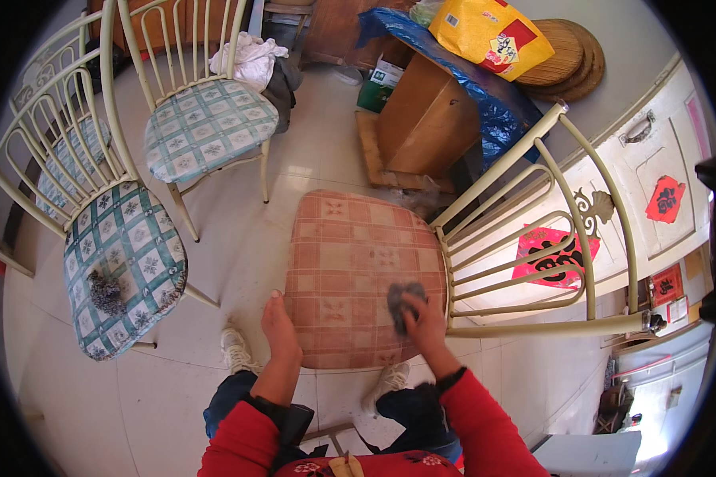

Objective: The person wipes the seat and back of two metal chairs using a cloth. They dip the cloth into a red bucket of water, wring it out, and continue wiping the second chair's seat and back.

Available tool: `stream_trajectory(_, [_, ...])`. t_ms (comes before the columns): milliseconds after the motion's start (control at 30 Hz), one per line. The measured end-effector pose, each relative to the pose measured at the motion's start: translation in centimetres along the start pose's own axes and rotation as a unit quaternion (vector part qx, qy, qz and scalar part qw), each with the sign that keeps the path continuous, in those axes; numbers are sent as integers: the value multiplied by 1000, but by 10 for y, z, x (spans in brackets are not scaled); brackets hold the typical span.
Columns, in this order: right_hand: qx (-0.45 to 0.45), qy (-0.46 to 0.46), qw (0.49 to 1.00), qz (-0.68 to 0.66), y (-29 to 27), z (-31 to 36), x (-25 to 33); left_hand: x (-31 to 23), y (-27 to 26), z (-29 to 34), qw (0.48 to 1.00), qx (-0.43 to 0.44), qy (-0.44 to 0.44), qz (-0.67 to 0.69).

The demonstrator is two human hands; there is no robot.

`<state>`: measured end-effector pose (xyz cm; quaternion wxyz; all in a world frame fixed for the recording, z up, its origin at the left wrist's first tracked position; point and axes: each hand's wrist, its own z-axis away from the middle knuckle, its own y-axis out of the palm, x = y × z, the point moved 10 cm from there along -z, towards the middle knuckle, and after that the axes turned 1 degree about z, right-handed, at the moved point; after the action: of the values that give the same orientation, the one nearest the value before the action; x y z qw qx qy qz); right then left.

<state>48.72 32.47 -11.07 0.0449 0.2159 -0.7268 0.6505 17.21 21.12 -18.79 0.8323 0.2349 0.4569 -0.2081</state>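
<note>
In front of me stands a cream metal chair whose padded seat point(334, 262) is covered in pink and red checked cloth. My right hand point(426, 324) is closed around a dark grey scouring ball point(398, 308), pressed to the seat near the chair back. At the seat's left edge my left hand point(280, 330) is held edge-on, its fingers stretched out and nothing visible in it. The hidden side of its palm cannot be made out. Another grey, fuzzy scouring ball point(106, 294) lies on the green checked seat point(131, 246) of a chair to the left.
Farther back is another chair with a pale green checked seat point(207, 123). A wooden cabinet point(429, 119) under blue plastic sheeting point(497, 119) carries a yellow bag point(485, 36) and round woven lids point(561, 52). The pink-seated chair's back point(525, 238) rises toward a white door point(644, 183).
</note>
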Motion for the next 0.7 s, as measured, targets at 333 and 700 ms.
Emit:
stream_trajectory(333, [-9,59,998,28,18,-204,-13,-7,1,0,998,-16,47,26])
stream_trajectory(700, [-28,33,999,-22,-4,-53,-15,3,3,-11,998,21,43,-36])
